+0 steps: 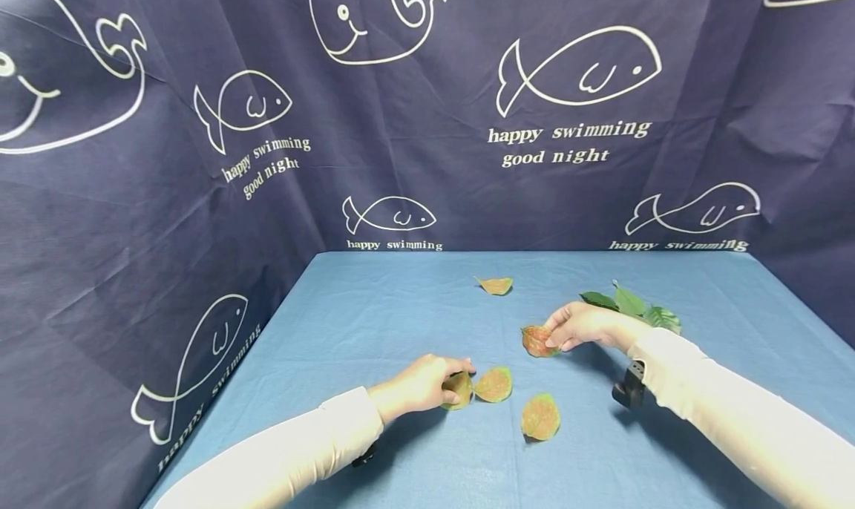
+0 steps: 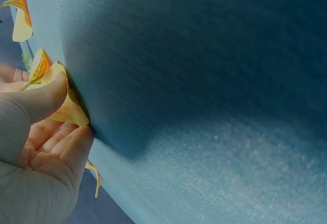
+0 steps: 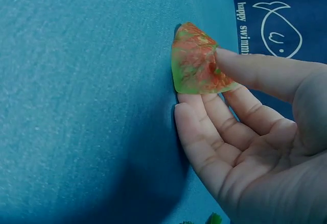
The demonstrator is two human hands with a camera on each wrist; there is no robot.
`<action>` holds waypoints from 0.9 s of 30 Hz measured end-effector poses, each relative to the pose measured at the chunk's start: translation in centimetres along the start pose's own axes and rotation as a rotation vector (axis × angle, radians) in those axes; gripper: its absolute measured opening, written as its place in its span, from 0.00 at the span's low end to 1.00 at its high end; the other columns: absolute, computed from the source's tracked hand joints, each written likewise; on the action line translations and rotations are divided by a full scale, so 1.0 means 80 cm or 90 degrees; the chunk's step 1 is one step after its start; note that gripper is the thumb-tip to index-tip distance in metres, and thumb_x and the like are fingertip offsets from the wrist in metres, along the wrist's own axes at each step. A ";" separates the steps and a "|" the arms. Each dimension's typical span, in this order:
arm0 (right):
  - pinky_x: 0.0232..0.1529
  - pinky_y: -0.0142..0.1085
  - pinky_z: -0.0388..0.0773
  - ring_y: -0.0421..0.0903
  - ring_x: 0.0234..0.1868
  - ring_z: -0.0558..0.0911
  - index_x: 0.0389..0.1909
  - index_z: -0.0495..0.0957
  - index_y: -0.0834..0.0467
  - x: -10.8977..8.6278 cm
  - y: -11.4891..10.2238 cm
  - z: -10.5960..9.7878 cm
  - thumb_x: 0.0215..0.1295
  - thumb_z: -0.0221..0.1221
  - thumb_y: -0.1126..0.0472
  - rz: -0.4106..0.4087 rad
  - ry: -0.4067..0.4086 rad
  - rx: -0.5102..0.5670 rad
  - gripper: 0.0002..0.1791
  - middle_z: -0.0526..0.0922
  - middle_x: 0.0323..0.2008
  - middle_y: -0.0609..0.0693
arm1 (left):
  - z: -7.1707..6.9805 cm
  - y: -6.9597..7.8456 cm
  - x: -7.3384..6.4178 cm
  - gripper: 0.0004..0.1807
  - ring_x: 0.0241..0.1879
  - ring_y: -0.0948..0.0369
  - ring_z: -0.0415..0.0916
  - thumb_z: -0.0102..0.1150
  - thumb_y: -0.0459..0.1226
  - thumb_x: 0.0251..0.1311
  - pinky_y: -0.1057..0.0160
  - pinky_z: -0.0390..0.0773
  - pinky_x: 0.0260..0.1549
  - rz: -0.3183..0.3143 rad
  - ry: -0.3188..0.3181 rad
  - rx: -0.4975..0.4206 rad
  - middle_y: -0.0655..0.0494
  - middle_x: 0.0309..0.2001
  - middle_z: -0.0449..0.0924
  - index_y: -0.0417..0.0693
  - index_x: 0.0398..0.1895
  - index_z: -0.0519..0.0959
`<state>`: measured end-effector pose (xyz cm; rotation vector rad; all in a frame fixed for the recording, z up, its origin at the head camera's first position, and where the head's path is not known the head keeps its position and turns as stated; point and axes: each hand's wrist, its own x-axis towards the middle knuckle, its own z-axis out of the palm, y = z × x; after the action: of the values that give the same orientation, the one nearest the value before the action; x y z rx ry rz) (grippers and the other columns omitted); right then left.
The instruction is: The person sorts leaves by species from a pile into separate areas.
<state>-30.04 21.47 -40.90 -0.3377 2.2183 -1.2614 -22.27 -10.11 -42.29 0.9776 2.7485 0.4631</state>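
My left hand [image 1: 424, 383] pinches a yellow-orange leaf [image 1: 459, 392] between thumb and fingers, low over the blue cloth. In the left wrist view the thumb lies across this curled leaf [image 2: 66, 106]. Just right of it lies another yellow-orange leaf [image 1: 494, 385], their stems close together. Farther right and back, my right hand [image 1: 581, 326] holds a reddish leaf [image 1: 537, 341] by its right side. The right wrist view shows the thumb on the face of this red leaf [image 3: 196, 63], which has a green edge; the fingers are behind and below it.
A yellow-orange leaf [image 1: 541, 418] lies near the front, and another [image 1: 496, 286] toward the back. Several green leaves [image 1: 629, 301] lie behind the right wrist. Blue cloth [image 1: 374, 309] covers the table; a dark printed curtain [image 1: 467, 190] stands behind and at the sides.
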 end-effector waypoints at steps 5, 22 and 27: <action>0.42 0.34 0.83 0.38 0.33 0.81 0.45 0.78 0.73 -0.003 0.001 0.002 0.57 0.62 0.69 -0.005 0.005 0.008 0.15 0.86 0.33 0.47 | 0.000 0.000 0.000 0.27 0.59 0.58 0.76 0.69 0.37 0.55 0.67 0.79 0.54 0.004 0.000 0.008 0.55 0.65 0.72 0.53 0.61 0.77; 0.40 0.33 0.82 0.38 0.33 0.80 0.46 0.78 0.72 -0.002 0.009 -0.002 0.63 0.60 0.68 -0.010 -0.002 0.043 0.14 0.84 0.31 0.43 | 0.000 -0.002 -0.001 0.27 0.59 0.57 0.76 0.69 0.37 0.55 0.66 0.79 0.54 0.016 0.001 0.012 0.53 0.66 0.72 0.52 0.61 0.77; 0.41 0.34 0.83 0.38 0.33 0.80 0.47 0.78 0.72 -0.001 0.009 -0.002 0.62 0.59 0.69 -0.014 0.003 0.053 0.14 0.85 0.31 0.44 | 0.000 -0.002 -0.001 0.27 0.58 0.57 0.76 0.69 0.37 0.55 0.66 0.79 0.54 0.022 0.004 0.013 0.53 0.65 0.72 0.52 0.61 0.77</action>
<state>-30.03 22.02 -41.42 -0.3273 2.1637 -1.3637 -22.32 -10.27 -42.30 1.0314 2.7521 0.4452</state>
